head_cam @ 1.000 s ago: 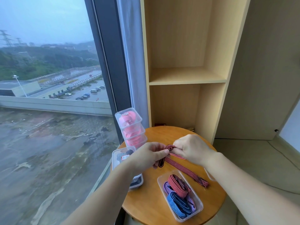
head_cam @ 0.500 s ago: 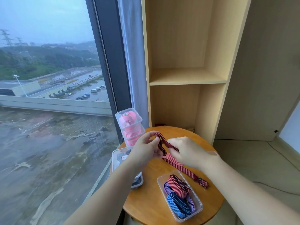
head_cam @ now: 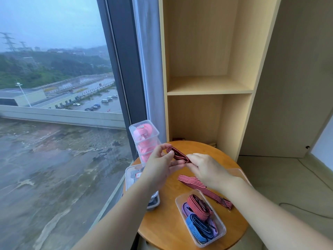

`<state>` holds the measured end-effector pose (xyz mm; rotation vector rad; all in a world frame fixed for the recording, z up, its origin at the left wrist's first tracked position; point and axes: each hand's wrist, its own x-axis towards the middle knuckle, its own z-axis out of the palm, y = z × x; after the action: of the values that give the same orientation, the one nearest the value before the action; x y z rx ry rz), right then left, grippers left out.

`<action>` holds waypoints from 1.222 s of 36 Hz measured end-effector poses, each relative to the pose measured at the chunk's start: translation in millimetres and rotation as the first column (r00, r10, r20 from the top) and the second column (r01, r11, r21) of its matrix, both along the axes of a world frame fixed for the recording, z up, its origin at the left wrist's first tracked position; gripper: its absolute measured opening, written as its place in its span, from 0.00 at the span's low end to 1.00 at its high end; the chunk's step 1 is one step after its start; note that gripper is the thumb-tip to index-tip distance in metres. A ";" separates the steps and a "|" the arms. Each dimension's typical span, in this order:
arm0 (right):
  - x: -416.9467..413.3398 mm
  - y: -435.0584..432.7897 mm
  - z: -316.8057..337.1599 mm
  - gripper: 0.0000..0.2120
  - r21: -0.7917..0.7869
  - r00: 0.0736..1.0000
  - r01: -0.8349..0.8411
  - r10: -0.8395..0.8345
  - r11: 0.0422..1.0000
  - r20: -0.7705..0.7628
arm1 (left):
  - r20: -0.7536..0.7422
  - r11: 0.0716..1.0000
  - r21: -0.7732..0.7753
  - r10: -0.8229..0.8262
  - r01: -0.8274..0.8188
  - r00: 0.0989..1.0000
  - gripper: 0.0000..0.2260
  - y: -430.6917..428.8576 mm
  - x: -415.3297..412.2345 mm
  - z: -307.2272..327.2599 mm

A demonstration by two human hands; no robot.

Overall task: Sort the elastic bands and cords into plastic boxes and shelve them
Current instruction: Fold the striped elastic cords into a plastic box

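The left hand (head_cam: 158, 168) and right hand (head_cam: 207, 168) are pinching and folding a red-and-black striped elastic band (head_cam: 177, 154) above the round wooden table (head_cam: 169, 222). A clear open plastic box (head_cam: 177, 199) is holding folded bands; judging by this, shelving is not yet beginning.

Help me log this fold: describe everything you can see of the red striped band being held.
The red striped band is a flat, woven-looking strap, red with thin dark lines lengthwise. One end is folded into a flat bundle, pinched by the left hand and the right hand above the round wooden table. The rest runs out from under the right hand and lies diagonally on the table, ending beside the clear box of folded bands.
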<state>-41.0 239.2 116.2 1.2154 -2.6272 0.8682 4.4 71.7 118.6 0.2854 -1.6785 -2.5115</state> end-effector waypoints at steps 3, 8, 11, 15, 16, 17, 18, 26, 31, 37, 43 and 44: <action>-6.1 6.4 1.4 0.11 0.033 0.999 0.018 -0.017 0.999 -0.040 | 0.024 0.974 -0.223 0.054 -0.048 0.998 0.07 -6.8 0.1 -1.8; -13.9 16.2 10.1 0.10 0.052 0.998 0.013 -0.009 0.999 -0.063 | 0.051 0.859 -0.501 -0.085 0.099 0.995 0.11 -22.4 6.9 -6.4; -14.6 14.3 13.6 0.11 0.093 0.996 -0.013 0.021 0.996 -0.091 | 0.104 0.808 -0.544 -0.201 0.225 0.974 0.11 -22.7 10.0 -4.2; -10.9 8.2 17.4 0.12 0.177 0.987 -0.068 0.092 0.982 -0.132 | 0.152 0.829 -0.464 -0.274 0.313 0.950 0.14 -18.8 10.9 2.5; -10.1 7.3 19.0 0.12 0.185 0.985 -0.077 0.104 0.980 -0.141 | 0.156 0.831 -0.456 -0.277 0.318 0.948 0.15 -18.1 10.6 3.5; -9.7 6.6 20.6 0.13 0.190 0.983 -0.082 0.111 0.978 -0.149 | 0.155 0.827 -0.460 -0.284 0.324 0.946 0.16 -18.1 9.5 3.7; -9.3 6.1 22.0 0.13 0.196 0.981 -0.086 0.117 0.977 -0.152 | 0.154 0.818 -0.474 -0.287 0.325 0.946 0.18 -18.4 8.4 3.6; -4.1 1.1 20.6 0.11 0.154 0.988 -0.097 0.114 0.983 -0.104 | 0.132 0.762 -0.562 -0.300 0.320 0.945 0.14 -16.8 6.3 6.5; -4.3 -2.1 15.1 0.09 0.087 0.998 -0.037 0.042 0.996 -0.054 | 0.101 0.830 -0.522 -0.168 0.196 0.981 0.09 -9.3 5.9 2.1; -1.7 -5.4 8.0 0.08 0.072 1.000 0.026 -0.026 0.997 -0.009 | 0.057 0.929 -0.364 -0.043 0.060 0.997 0.08 -4.2 4.0 3.9; -1.3 -6.1 8.2 0.08 0.028 0.997 -0.013 0.011 1.000 0.079 | 0.036 0.965 -0.260 0.036 -0.025 0.999 0.10 -2.1 1.1 6.2; -1.1 -6.0 8.6 0.09 0.011 0.996 -0.022 0.021 1.000 0.084 | 0.035 0.975 -0.221 0.044 -0.035 0.998 0.10 -1.3 0.8 6.5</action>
<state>-42.1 233.2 124.8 1.2386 -2.6934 0.9280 5.2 70.4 125.1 0.3454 -1.9251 -2.2786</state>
